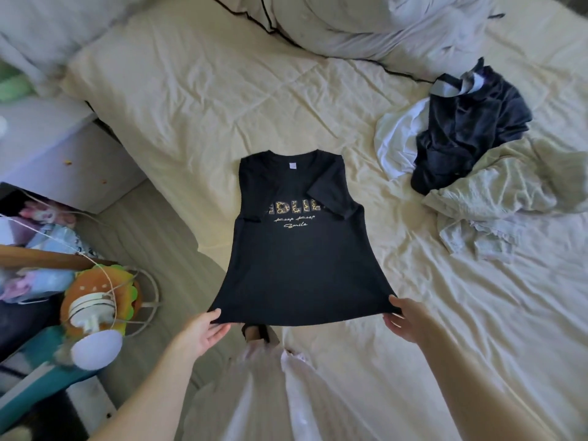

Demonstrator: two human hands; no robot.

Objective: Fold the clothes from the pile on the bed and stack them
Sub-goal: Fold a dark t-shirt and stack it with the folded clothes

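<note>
A black T-shirt (299, 246) with gold lettering lies face up on the cream bed sheet (197, 100), both sleeves folded in over its front. My left hand (206, 329) pinches the hem's left corner and my right hand (405, 323) pinches the right corner, lifting the hem slightly off the bed. To the right lies the pile: a dark navy garment (467, 132) on a white one (394, 141), with a pale green crumpled garment (496, 192) beside them.
A rumpled white duvet (366, 23) and pillow lie at the head of the bed. Left of the bed stand a white nightstand (54, 148), a burger-shaped plush (101, 294) and cluttered bags on the floor.
</note>
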